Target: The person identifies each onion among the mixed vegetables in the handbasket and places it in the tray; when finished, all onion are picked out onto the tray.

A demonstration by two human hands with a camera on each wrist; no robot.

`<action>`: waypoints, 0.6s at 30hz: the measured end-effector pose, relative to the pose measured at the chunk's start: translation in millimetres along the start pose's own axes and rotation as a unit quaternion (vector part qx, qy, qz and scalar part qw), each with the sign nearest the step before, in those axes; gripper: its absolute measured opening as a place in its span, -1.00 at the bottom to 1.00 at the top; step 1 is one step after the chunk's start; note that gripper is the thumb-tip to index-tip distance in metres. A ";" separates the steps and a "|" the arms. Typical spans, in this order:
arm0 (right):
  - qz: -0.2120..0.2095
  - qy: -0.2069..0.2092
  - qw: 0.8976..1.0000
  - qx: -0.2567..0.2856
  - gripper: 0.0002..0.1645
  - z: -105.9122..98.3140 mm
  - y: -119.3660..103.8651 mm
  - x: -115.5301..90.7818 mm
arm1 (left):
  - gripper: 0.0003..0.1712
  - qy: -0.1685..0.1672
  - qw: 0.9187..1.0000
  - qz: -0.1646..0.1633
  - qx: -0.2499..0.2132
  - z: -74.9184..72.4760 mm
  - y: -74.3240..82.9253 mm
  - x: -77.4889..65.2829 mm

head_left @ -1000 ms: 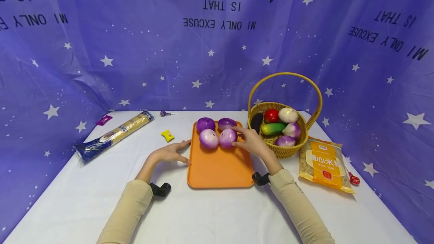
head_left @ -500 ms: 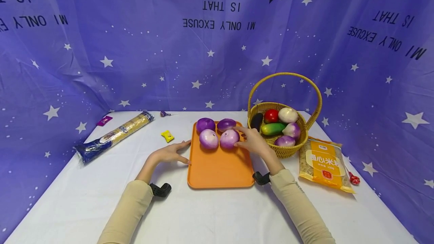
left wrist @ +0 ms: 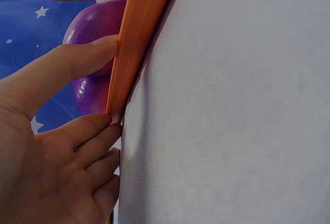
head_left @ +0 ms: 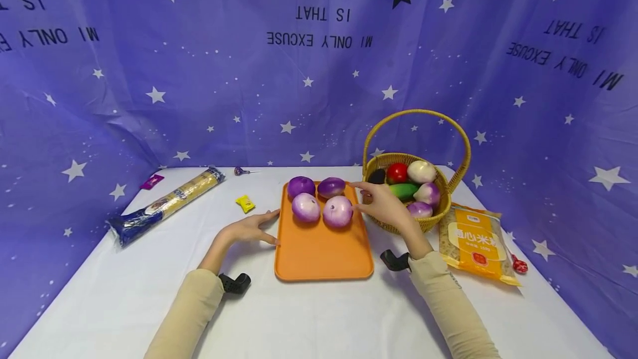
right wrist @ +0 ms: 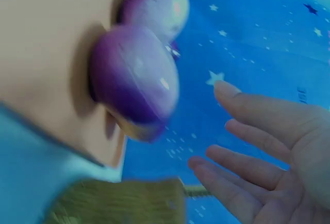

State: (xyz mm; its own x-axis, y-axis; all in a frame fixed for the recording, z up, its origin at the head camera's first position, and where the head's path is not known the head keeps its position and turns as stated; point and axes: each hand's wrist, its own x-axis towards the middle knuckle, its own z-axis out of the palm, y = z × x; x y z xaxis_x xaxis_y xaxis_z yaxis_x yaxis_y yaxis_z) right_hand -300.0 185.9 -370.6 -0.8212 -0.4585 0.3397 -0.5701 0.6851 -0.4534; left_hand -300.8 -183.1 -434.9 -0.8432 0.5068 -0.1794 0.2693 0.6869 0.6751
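I see the left hand (head_left: 247,229), relaxed, touching the orange tray (head_left: 324,259) at nine o'clock; the right hand (head_left: 385,205), fingers parted, hovers at a purple-white vegetable's (head_left: 337,213) three o'clock.

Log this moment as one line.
left hand: touching orange tray edge | right hand: holding nothing | on tray: four purplish vegetables

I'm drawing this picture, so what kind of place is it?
Probably an indoor table set up for play or filming: a starry purple curtain hangs behind it, and a basket and an orange tray sit on its white top. The rest of the room isn't shown.
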 end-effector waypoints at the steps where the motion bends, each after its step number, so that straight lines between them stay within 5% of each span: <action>1: -0.001 0.001 1.000 -0.001 -0.39 -5.9 0.6 -2.1 | 0.11 0.001 1.000 0.000 0.000 0.1 0.1 -0.3; 10: 0.006 -0.039 0.998 -0.052 -0.37 -59.3 12.2 -18.9 | 0.11 0.005 1.000 0.009 -0.005 0.9 -3.3 1.5; 18: -0.019 -0.156 0.982 -0.106 -0.44 -83.3 34.9 -19.5 | 0.11 0.004 1.000 0.013 -0.005 0.5 -3.0 1.0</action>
State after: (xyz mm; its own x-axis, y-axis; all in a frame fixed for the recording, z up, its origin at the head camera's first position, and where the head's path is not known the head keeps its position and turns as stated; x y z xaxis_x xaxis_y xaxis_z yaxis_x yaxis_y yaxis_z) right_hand -301.8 265.8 -324.4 -0.7858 -0.6146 0.0688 -0.6097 0.7512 -0.2531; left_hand -302.2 -184.5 -437.4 -0.8392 0.5210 -0.1560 0.2874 0.6683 0.6861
